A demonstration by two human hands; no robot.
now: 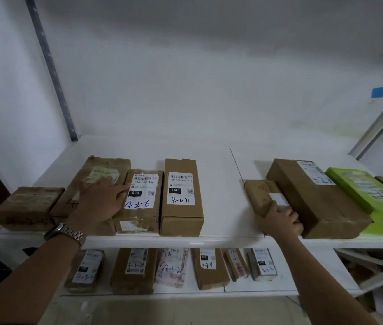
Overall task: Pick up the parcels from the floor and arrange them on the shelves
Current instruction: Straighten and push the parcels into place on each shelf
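Brown cardboard parcels lie in a row on a white shelf [221, 174]. My left hand [101, 198] rests flat, fingers spread, on a large taped parcel [96, 170], beside the parcel marked 4-2-6 [141, 202]. A tall box marked 4-2-71 [181, 202] stands to its right. My right hand [282, 221] grips the near end of a small flat brown parcel [259, 195], which lies against a long brown box [314, 200]. A lime-green box [373, 198] lies at the far right.
Another brown parcel [27, 205] sits at the shelf's left end. The lower shelf [279, 286] holds several labelled parcels, among them a pink patterned bag [174, 268]. Metal uprights [52, 66] frame the shelf. Bare shelf surface lies between the 4-2-71 box and the small parcel.
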